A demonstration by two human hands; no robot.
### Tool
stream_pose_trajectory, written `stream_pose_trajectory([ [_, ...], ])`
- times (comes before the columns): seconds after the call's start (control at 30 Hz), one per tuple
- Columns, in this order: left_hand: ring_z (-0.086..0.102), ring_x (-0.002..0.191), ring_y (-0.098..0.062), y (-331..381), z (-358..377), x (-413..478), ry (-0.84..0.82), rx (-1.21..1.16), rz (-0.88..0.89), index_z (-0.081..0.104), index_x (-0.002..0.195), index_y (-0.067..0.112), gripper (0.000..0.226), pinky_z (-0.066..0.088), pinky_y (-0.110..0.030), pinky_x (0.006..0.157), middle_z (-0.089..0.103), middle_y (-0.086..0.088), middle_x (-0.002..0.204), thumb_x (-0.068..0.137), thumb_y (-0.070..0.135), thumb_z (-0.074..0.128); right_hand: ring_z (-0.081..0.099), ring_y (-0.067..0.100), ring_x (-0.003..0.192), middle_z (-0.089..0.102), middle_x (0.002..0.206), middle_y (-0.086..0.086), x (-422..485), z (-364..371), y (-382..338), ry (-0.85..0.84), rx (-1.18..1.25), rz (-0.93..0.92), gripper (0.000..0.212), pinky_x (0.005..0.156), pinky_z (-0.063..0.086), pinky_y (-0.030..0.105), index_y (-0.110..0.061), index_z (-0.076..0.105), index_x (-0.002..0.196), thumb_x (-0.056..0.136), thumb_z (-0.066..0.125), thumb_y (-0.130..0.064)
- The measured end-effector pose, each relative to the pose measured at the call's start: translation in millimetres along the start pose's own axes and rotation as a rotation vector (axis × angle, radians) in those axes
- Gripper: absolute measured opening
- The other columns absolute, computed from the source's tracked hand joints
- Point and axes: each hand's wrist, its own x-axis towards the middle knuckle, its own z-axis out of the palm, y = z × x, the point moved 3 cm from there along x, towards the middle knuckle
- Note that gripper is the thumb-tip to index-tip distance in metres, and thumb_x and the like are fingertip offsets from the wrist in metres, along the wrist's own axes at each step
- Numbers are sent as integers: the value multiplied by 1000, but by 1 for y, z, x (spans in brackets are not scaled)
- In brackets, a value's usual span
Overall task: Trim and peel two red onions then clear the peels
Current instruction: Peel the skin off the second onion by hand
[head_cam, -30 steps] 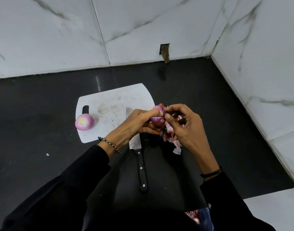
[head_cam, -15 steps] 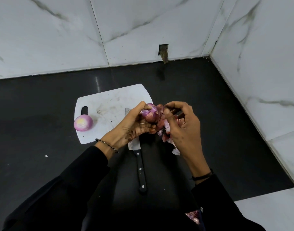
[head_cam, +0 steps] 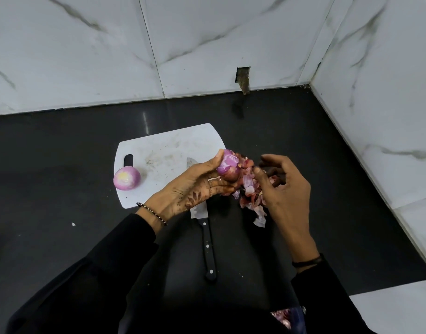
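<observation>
One glossy round onion [head_cam: 227, 165], papery peels [head_cam: 251, 196]

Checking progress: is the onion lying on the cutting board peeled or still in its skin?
Peeled: the onion on the cutting board shows smooth, pale purple flesh with no papery skin.

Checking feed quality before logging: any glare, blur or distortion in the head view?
Head view: wide-angle bending of the white marble wall tiles; a glare streak on the glossy black countertop behind the white cutting board; the half-peeled red onion in the left hand looks sharp.
</observation>
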Motion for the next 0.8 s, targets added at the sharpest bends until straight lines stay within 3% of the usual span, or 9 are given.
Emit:
stream_pose_trajectory([
  [0.1, 58, 124, -44, -1, 0, 0, -27, -27, -5, 46, 141, 1, 112, 47, -53, 105, 59, -28, 134, 51, 43, 97, 64, 6, 100, 68, 103, -14, 1, -1, -3, -31, 9, -2, 14, 83, 52, 20, -23, 70, 110, 98, 64, -20],
  [0.3, 56, 126, -45, 1, 0, 1, -71, -9, -6, 44, 144, 0, 108, 40, -54, 112, 55, -30, 138, 59, 46, 93, 64, 12, 94, 66, 103, -8, 2, -2, -23, -134, 154, -110, 17, 72, 51, 18, -18, 71, 109, 93, 70, -22],
  [0.43, 67, 111, -33, 3, 3, 1, -81, 30, 20, 50, 139, -1, 104, 52, -46, 101, 64, -27, 127, 58, 49, 92, 64, 13, 95, 65, 107, -4, 2, 3, -25, -198, 118, -205, 34, 78, 50, 17, -13, 72, 114, 84, 78, -30],
  [0.57, 67, 113, -33, 4, 6, 2, -68, 49, 36, 49, 139, -3, 104, 48, -49, 105, 63, -27, 128, 59, 48, 91, 66, 13, 99, 69, 105, -1, 1, 4, -24, -143, 119, -239, 29, 81, 53, 21, -10, 75, 110, 84, 79, -23],
  [0.7, 62, 122, -37, 6, 6, 3, -44, 112, 67, 53, 136, -3, 72, 49, -48, 104, 63, -24, 131, 81, 40, 74, 67, 11, 96, 70, 101, -2, 1, 5, -25, -138, 136, -211, 20, 78, 53, 19, -10, 76, 104, 88, 76, -22],
  [0.8, 63, 120, -35, 7, 7, 3, -5, 195, 66, 54, 136, -3, 62, 48, -50, 105, 64, -24, 130, 89, 38, 61, 64, 11, 95, 66, 99, -6, 2, 8, -24, -185, 114, -160, 13, 75, 51, 19, -13, 72, 101, 91, 72, -21],
])
